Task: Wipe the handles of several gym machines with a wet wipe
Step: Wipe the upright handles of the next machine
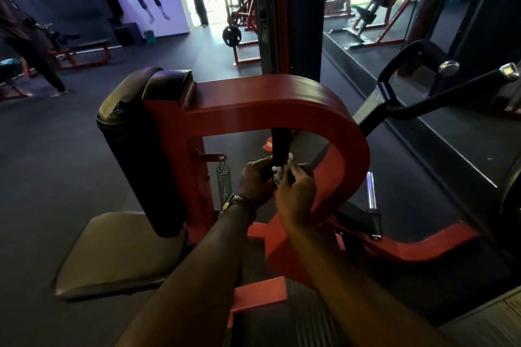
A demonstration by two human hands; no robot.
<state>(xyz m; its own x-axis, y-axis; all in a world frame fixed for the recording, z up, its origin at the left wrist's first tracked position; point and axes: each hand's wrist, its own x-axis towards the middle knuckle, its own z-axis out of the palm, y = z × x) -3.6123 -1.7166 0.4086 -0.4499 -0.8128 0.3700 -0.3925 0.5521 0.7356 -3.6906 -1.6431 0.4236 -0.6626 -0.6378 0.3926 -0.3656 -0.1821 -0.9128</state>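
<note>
Two hands at work low in the middle of the frame, both on one black handle [281, 146] hanging down inside the red loop [332, 121] of the machine. Left hand [255, 182] curled round the handle's left side. Right hand [296, 191] just beside it, fingers closed on a small white wet wipe [279, 173], pressed to the handle. Handle probably hard and stiff, so fine to squeeze. Wipe likely soft, thin, light, easy to tear; best held bunched up and rubbed up and down.

open gap inside red frame loop [324, 110] | blocked left: back pad [135, 155], spring [224, 180]
</note>
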